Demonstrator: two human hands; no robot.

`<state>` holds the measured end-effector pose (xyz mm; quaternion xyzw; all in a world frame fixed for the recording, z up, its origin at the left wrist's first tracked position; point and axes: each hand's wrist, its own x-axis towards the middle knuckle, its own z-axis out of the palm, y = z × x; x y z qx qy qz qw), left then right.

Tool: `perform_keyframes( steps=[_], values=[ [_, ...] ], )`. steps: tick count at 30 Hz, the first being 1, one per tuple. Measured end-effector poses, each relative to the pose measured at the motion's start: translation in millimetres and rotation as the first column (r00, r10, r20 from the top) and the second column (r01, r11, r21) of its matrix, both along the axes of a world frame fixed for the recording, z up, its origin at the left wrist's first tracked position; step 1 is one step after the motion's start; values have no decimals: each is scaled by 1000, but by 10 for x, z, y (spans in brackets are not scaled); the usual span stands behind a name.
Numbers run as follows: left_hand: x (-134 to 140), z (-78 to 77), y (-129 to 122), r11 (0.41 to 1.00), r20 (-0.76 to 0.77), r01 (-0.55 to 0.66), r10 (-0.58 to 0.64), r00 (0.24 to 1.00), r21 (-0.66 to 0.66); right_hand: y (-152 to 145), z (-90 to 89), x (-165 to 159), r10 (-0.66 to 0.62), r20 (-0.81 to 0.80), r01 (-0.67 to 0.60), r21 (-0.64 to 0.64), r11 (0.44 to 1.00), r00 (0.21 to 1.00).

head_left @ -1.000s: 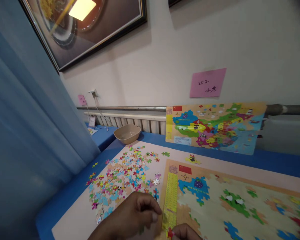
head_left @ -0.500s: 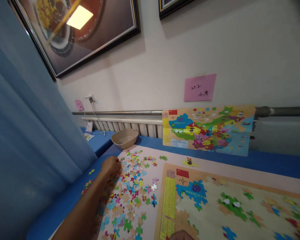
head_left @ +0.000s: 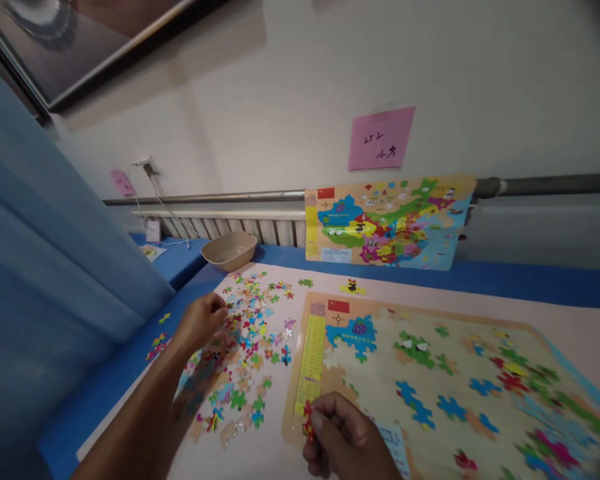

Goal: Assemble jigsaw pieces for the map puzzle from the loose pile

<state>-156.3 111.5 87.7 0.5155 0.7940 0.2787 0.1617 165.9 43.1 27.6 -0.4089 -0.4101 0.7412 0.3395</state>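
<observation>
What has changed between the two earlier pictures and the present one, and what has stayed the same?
The left hand went from the near edge out to the far side of the loose pieces and now sits curled over them. The right hand, earlier barely in view, has come up into view, pinching a red piece at the board corner. The bowl, reference map and pink note have not moved.

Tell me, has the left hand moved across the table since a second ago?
Yes. The left hand went from beside the puzzle board out left over the loose pieces, toward the bowl.
</observation>
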Motion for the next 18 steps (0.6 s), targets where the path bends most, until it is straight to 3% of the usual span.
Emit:
perform_keyframes(
  steps=[4, 6, 9, 14, 18],
  values=[
    [613, 7, -464, 977, 269, 212, -213, 939, 35, 6, 63, 5, -19, -8, 19, -8, 1000, 1000],
    [899, 21, -661, 942, 409, 327, -330, 851, 79, 15, 81, 13, -25, -15, 25, -1, 1000, 1000],
    [1185, 51, -832, 876, 445, 449, -477, 758, 175, 20, 102, 15, -46, -28, 46, 9, 999, 999],
    [1339, 2, -838, 913, 699, 394, -348, 624, 103, 8, 117, 1, -35, -68, 35, 11, 999, 997],
    [1367, -31, -798, 935, 765, 339, -293, 574, 104, 10, 114, 4, -10, -31, 11, 10, 1000, 999]
  ],
)
